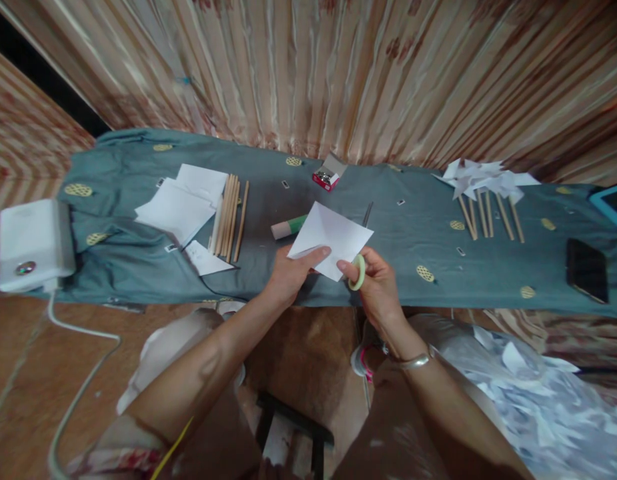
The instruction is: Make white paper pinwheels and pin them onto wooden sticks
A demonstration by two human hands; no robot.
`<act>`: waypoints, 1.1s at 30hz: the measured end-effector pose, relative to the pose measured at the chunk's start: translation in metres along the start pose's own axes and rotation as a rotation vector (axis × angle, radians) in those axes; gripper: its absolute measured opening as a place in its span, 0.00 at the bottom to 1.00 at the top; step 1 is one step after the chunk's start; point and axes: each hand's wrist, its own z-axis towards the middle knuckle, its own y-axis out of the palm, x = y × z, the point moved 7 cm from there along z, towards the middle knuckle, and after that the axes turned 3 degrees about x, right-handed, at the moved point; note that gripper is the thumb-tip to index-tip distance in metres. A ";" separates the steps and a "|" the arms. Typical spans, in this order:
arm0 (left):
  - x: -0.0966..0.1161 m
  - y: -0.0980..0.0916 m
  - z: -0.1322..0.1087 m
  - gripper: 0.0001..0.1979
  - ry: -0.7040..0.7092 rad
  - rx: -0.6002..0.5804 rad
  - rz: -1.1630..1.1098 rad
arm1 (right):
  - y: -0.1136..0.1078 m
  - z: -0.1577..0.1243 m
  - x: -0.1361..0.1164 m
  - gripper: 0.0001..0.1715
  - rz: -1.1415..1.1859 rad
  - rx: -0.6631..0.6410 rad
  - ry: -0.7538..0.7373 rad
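My left hand [289, 275] pinches a square white sheet of paper [333, 233] at its lower left edge, thumb on top. A crease or cut line shows near the sheet's middle. In my right hand [381, 283] is a pair of scissors [358, 273] with a pale green handle ring; the blades are hidden by the paper and fingers. The right thumb lies against the paper's lower right edge. Behind the sheet, partly covered, lies a green and white glue stick [288, 228]. A thin dark pointed object [368, 213] shows past its right corner.
White paper sheets [175, 210] and several wooden sticks [231, 220] lie left on the blue-green cloth. A small red box [325, 175] sits behind. Paper pinwheels on sticks [488, 183] and a phone [587, 270] are right. A white device [35, 240] with a cable stands far left.
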 end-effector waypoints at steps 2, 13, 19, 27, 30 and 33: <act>0.004 -0.001 0.001 0.21 0.025 0.002 0.023 | 0.001 -0.001 0.000 0.26 -0.013 -0.006 0.001; 0.040 -0.027 0.023 0.17 0.207 0.093 -0.044 | 0.017 -0.036 0.016 0.24 -0.135 -0.367 0.088; 0.039 -0.031 0.025 0.17 0.200 0.127 -0.025 | 0.026 -0.047 0.024 0.22 -0.166 -0.480 0.105; 0.036 -0.025 0.021 0.17 0.170 0.135 0.010 | 0.025 -0.041 0.027 0.24 -0.134 -0.447 0.136; 0.035 -0.025 0.020 0.17 0.168 0.138 0.006 | 0.024 -0.041 0.029 0.24 -0.131 -0.433 0.162; 0.034 -0.024 0.018 0.16 0.170 0.140 0.010 | 0.023 -0.040 0.030 0.24 -0.134 -0.422 0.167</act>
